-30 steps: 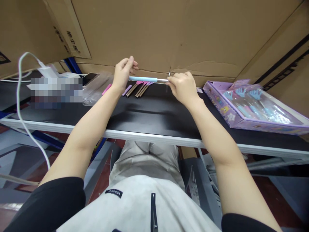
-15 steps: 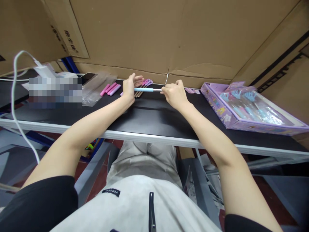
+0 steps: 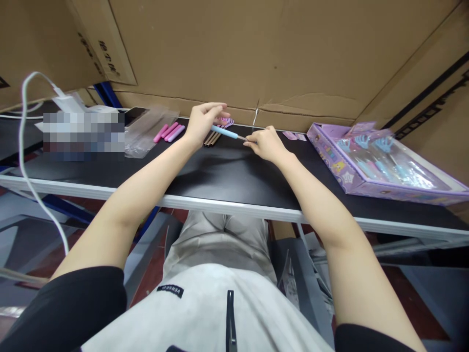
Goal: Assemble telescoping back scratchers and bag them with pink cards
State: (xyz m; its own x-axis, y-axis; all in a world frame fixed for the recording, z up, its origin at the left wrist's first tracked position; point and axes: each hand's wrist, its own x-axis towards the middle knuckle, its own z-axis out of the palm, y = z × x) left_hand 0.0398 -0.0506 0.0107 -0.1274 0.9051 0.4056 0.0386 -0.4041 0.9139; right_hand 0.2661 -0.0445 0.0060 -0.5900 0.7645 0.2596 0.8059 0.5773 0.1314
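A back scratcher with a light blue handle and a thin metal rod is held slantwise above the black table. My right hand pinches the rod between thumb and fingers; whatever lies inside that grip is hidden. At the handle's other end is my left hand, its fingers stretched out to the right and the palm by the handle's tip. I cannot tell whether the palm presses on it. Behind the left hand lie pink and purple claw heads on brownish metal rods, partly covered by the fingers.
Several pink and purple handles lie left of my hands, beside clear plastic bags. At right stands a purple display box with packaged blue claw scratchers. Small pink cards rest near the cardboard wall. A white cable hangs at left.
My left hand has turned and risen slightly, its fingers now pointing further right. The blue handle has gone from level to slanting down toward my right hand, which still grips the rod.
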